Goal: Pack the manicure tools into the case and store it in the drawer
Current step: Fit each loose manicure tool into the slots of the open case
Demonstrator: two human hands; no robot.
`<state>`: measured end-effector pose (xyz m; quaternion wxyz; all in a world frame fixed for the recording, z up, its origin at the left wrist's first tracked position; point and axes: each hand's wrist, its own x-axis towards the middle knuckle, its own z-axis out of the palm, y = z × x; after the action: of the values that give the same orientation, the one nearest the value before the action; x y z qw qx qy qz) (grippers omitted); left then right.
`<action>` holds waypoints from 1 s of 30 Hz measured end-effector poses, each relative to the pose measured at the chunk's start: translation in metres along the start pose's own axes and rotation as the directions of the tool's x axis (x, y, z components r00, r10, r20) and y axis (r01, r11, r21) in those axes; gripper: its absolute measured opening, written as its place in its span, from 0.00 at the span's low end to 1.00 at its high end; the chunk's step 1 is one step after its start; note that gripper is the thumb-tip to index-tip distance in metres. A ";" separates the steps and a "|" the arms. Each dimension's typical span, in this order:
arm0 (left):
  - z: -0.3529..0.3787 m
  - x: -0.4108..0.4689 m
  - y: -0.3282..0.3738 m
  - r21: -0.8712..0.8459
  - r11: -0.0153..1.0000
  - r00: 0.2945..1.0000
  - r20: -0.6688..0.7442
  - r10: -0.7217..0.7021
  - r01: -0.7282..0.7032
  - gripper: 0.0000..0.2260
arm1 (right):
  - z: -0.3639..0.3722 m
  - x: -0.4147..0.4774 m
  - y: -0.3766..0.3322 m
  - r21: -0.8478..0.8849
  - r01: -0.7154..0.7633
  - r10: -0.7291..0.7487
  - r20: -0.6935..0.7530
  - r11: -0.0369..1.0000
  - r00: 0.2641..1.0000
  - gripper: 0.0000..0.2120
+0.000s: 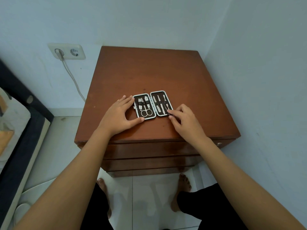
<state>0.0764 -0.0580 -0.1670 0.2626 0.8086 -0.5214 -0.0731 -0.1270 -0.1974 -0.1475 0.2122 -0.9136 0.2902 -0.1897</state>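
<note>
A small manicure case (152, 104) lies open flat on top of the brown wooden cabinet (166, 72). Its left half holds scissors (146, 113) and clippers under an elastic strap. Its right half holds several slim metal tools (160, 103). My left hand (119, 115) rests on the cabinet with fingers spread around the case's left edge, thumb at its near corner. My right hand (184, 120) is at the case's right near corner, fingertips pinched on a thin tool (169, 112) at the rim. The top drawer (149, 149) under the cabinet's top is closed.
The cabinet stands in a corner, white walls behind and to the right. A double wall socket (67, 51) with a white cable (73, 78) is at the left. A dark bed frame (23, 130) runs along the left. My bare feet (183, 181) stand on white tiles below.
</note>
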 end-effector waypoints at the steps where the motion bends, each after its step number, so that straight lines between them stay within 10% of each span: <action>1: 0.000 0.000 0.000 -0.001 1.000 1.000 -0.001 0.001 -0.001 0.46 | 0.001 0.000 -0.001 -0.010 0.006 -0.006 -0.011 1.000 1.000 0.12; 21: -0.002 -0.001 0.004 -0.020 1.000 1.000 0.006 -0.008 0.008 0.43 | 0.011 0.013 -0.013 -0.205 0.012 -0.011 0.002 0.979 1.000 0.13; 30: -0.007 0.012 0.002 -0.017 0.998 0.993 0.109 -0.053 0.056 0.51 | 0.001 0.026 -0.008 -0.002 -0.306 0.306 -0.017 0.952 0.952 0.08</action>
<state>0.0830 -0.0662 -0.1582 0.2401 0.8147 -0.5118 -0.1292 -0.1030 -0.2071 -0.1389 0.2344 -0.8566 0.4303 -0.1616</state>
